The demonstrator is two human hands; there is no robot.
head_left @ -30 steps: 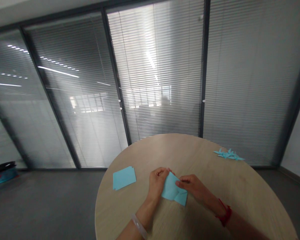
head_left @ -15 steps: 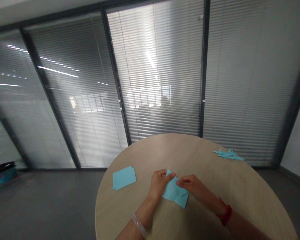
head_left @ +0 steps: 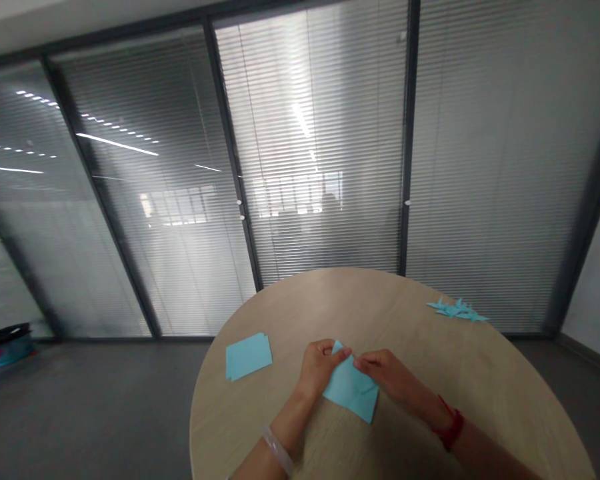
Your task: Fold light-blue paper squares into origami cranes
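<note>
A light-blue sheet of paper (head_left: 351, 390) with crease lines lies near the front of the round table, between my two hands. My left hand (head_left: 321, 363) pinches its upper left part, thumb on top and fingers curled behind. On the other side, my right hand (head_left: 380, 367) grips the upper right edge between thumb and fingertips. The fingertips partly cover the paper's top edge, so the fold there is hard to make out.
A stack of light-blue paper (head_left: 249, 356) lies to the left on the round wooden table (head_left: 350, 293). Several folded blue paper pieces (head_left: 457, 309) are heaped at the far right edge. Behind stand glass partitions with blinds (head_left: 325, 147). A dark-rimmed bin (head_left: 7, 343) is on the floor at left.
The lower part of the paper has opened out flatter, its lower right corner shifting slightly down. Both hands stay almost in place, the right one moving very slightly.
</note>
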